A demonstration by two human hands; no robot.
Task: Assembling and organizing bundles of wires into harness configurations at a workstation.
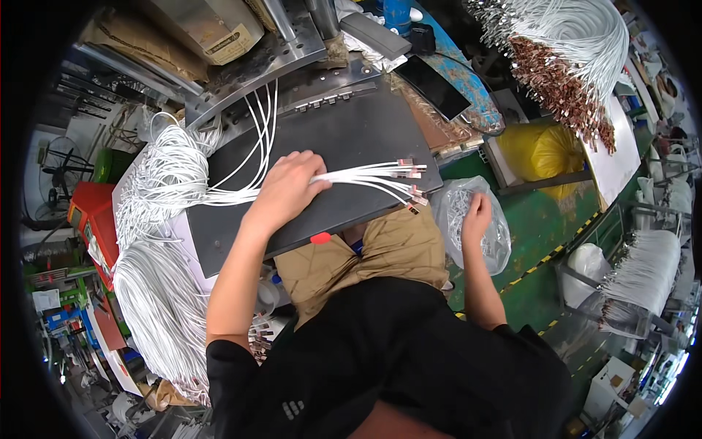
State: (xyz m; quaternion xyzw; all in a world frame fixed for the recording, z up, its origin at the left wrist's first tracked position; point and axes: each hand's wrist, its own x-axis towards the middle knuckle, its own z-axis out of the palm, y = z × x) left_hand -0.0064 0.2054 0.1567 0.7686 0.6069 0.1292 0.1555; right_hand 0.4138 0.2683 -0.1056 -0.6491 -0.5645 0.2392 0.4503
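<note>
- Head view: the left hand (287, 192) lies on a bunch of white wires (358, 175), fingers curled over them, pressing them flat on the dark board (344, 132).
- The wires run across the board. Their metal ends (411, 183) fan out past the hand, near the board's right edge.
- More white wires loop back from the hand to a big pile (157, 183) at the board's left side.
- The right hand (477, 214) is down in a clear bag (468, 219) just right of the board. Its fingers look bent inward, but I cannot tell if they pinch anything.
- To do this well, I think the left hand should press evenly so no wire slips, and the ends should line up side by side.
- The right hand should, I think, take only a little from the bag, so nothing spills.
- The clear bag holds small pale bits, too small to name.
- A yellow bag (537, 150) sits in a tub further right. What is in it does not show.
- Another big bundle of wires with brown metal ends (563, 58) hangs at the top right.
- A long white bundle (157, 314) hangs by the left arm.
</note>
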